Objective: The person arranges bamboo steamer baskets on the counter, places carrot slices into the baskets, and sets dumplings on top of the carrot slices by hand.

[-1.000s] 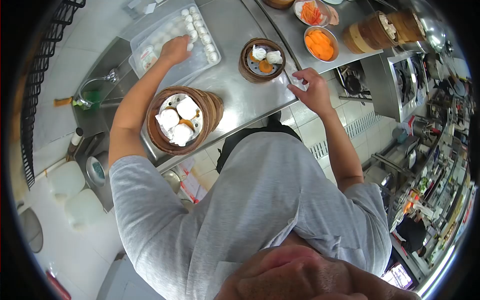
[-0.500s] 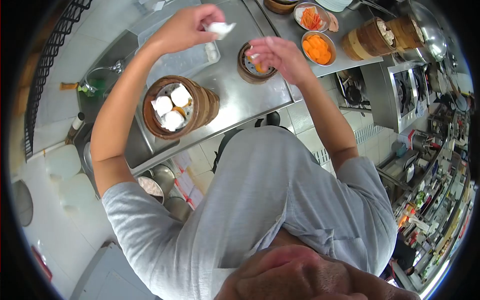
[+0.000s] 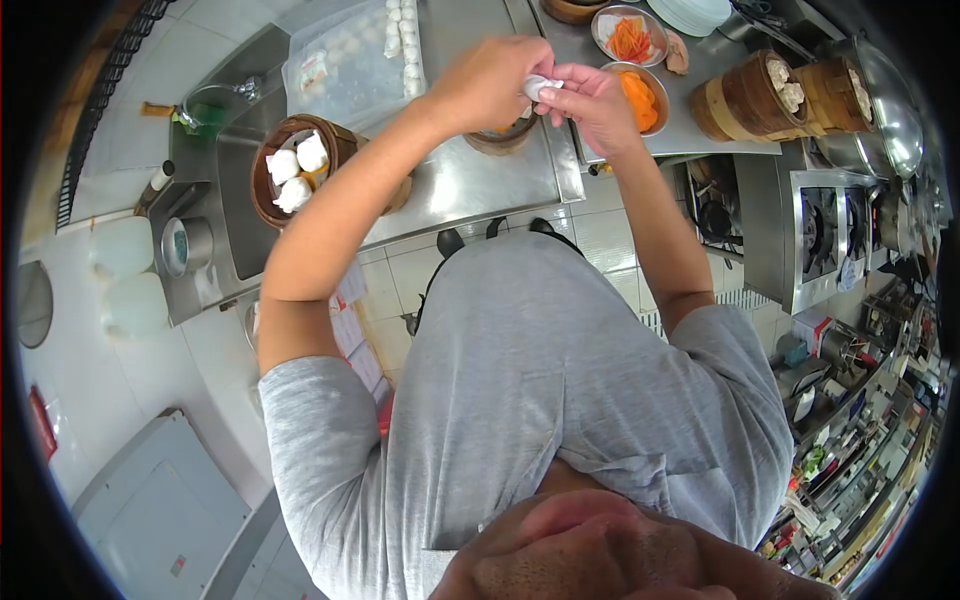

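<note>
A small white dumpling (image 3: 540, 87) is between my two hands, above the counter. My left hand (image 3: 497, 84) pinches it from the left, fingers closed. From the right, the thumb and fingers of my right hand (image 3: 597, 108) also press on it. Just below them, a small bamboo steamer (image 3: 497, 143) is mostly hidden by my hands. Left of my left forearm stands a stack of bamboo steamers (image 3: 345, 150); its top basket holds several white dumplings (image 3: 290, 170) and an orange slice. Behind my left hand, a clear plastic tray (image 3: 335, 95) carries rows of white dumplings.
Bowls of orange slices (image 3: 638, 98) and shredded carrot (image 3: 629, 40) stand beyond my right hand. Further right are filled bamboo steamers (image 3: 740, 98) and a stove (image 3: 815, 225). A sink (image 3: 245, 215) lies at left; the counter's front edge (image 3: 450, 222) runs before me.
My left hand has moved right with the white dumpling and met my right hand, which now grips it too. The view has shifted, showing more of the plastic tray.
</note>
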`<move>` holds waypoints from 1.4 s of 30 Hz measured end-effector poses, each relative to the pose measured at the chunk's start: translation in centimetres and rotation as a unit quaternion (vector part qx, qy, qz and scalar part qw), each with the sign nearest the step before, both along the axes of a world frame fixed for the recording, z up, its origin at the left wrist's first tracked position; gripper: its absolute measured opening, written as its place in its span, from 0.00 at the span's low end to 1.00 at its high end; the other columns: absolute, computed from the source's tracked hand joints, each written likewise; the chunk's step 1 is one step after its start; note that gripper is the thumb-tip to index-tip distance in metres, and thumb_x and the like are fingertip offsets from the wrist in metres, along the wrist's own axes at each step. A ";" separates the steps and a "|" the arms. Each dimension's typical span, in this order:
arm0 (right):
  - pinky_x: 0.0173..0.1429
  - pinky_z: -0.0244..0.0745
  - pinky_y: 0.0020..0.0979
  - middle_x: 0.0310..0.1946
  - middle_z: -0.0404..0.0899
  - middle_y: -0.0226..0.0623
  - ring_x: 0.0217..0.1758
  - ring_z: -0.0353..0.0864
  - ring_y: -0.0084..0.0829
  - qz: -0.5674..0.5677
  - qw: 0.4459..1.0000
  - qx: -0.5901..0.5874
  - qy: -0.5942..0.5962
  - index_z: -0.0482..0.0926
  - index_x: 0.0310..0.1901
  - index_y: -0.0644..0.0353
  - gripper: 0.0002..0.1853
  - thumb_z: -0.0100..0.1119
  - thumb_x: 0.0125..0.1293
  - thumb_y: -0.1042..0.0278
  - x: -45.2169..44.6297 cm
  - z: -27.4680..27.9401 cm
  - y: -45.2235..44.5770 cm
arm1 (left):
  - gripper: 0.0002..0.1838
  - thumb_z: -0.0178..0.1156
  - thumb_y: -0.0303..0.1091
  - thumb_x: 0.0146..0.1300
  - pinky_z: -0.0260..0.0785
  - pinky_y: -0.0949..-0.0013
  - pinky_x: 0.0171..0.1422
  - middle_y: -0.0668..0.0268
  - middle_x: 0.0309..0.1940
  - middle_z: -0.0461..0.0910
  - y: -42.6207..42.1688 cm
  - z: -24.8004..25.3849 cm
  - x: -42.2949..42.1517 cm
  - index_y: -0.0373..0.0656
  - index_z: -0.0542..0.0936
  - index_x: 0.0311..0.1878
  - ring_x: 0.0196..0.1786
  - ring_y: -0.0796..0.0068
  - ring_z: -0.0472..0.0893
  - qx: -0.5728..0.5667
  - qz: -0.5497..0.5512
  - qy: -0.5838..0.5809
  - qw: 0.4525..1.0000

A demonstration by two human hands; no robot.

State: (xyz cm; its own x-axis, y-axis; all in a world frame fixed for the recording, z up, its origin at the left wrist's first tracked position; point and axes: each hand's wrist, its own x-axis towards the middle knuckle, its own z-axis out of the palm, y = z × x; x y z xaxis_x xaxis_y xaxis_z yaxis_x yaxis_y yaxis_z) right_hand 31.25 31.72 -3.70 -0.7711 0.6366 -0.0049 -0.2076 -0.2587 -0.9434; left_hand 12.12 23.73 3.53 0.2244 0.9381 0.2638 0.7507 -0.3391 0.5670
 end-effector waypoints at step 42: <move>0.49 0.81 0.41 0.38 0.88 0.42 0.43 0.86 0.40 -0.214 0.762 0.499 -0.352 0.85 0.43 0.59 0.22 0.77 0.52 0.53 -3.5 -6.2 -7.0 | 0.36 0.73 0.48 0.58 0.63 0.50 0.69 0.55 0.64 0.77 -9.2 -11.9 -1.5 0.35 0.77 0.65 0.69 0.54 0.72 -0.036 0.172 0.146 0.974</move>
State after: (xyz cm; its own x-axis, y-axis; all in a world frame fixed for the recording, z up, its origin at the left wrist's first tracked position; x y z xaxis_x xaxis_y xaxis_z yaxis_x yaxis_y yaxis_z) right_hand 27.71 24.76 -9.93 -0.5216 0.7866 0.3305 0.5770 0.6106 -0.5424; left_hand 10.61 14.53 -8.34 -0.0517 0.9847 0.1666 0.9453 -0.0056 0.3262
